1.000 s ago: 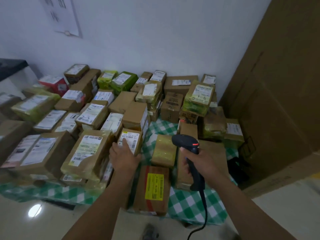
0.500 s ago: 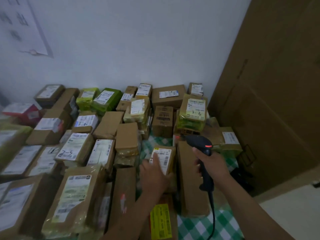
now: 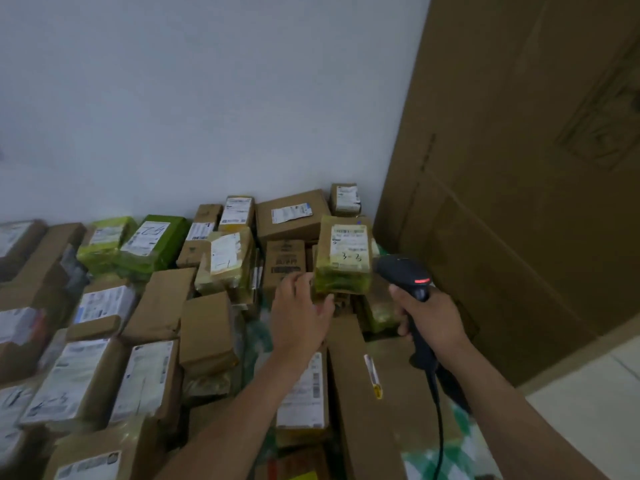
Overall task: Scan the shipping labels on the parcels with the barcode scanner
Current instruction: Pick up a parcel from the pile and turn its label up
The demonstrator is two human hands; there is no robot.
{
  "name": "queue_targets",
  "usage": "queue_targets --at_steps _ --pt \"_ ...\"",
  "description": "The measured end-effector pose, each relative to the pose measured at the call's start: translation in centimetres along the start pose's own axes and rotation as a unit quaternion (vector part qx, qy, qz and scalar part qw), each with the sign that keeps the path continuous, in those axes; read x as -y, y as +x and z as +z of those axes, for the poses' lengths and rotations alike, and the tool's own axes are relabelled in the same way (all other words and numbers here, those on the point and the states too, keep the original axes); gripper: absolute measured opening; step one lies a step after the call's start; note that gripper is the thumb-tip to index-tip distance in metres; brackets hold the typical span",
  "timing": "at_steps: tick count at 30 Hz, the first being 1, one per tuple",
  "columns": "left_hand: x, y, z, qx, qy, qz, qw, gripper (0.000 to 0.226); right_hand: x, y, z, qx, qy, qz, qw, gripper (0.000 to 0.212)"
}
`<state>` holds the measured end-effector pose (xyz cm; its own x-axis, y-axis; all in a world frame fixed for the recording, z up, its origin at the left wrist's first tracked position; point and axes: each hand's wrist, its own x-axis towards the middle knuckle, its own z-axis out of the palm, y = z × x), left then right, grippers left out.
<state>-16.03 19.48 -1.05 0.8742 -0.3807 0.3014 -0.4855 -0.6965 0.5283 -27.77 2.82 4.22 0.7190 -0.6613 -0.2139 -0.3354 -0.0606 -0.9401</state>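
— Yellow-green tape wraps the parcel [image 3: 343, 271] we are after. It sits tilted on the heap near the back right, and its white label [image 3: 347, 245] faces us with "3-3" handwritten on it.
— And our left hand [image 3: 299, 317]?
— It reaches up to that parcel's lower left corner. The fingers [image 3: 297, 284] are spread and loosely bent, with the tips at the left edge and the thumb just under the bottom edge. We see nothing clasped in it. We cannot tell whether the tips actually touch the tape.
— The right hand [image 3: 433, 318]?
— It is wrapped firmly around the handle of the black scanner [image 3: 401, 270]. The scanner's head sits just beside the parcel's right edge, with a red light [image 3: 420, 281] glowing on top. Its cable [image 3: 439, 410] hangs down along our forearm.
— What do we have around it?
— Brown boxes on all sides, most with white labels turned up. A long box [image 3: 360, 393] lies below our left hand, between our two forearms. A green parcel [image 3: 156, 245] sits well off to the left, close to the pale wall [image 3: 207, 98]. A green-and-white checked cloth [image 3: 426, 460] shows at the bottom right, beside the long box. A big cardboard sheet [image 3: 519, 202] stands on the right, just behind the scanner.
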Motion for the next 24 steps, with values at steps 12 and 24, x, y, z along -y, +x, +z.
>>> queue_targets --at_steps 12,24 --pt "-7.2 6.8 5.3 0.059 0.054 -0.181 0.980 0.121 1.5 10.0 -2.0 0.073 0.009 0.015 0.997 0.033" --pt "0.6 2.9 0.5 -0.022 0.007 -0.347 0.938 0.118 3.0 11.1 3.9 0.222 0.005 -0.010 0.975 0.037"
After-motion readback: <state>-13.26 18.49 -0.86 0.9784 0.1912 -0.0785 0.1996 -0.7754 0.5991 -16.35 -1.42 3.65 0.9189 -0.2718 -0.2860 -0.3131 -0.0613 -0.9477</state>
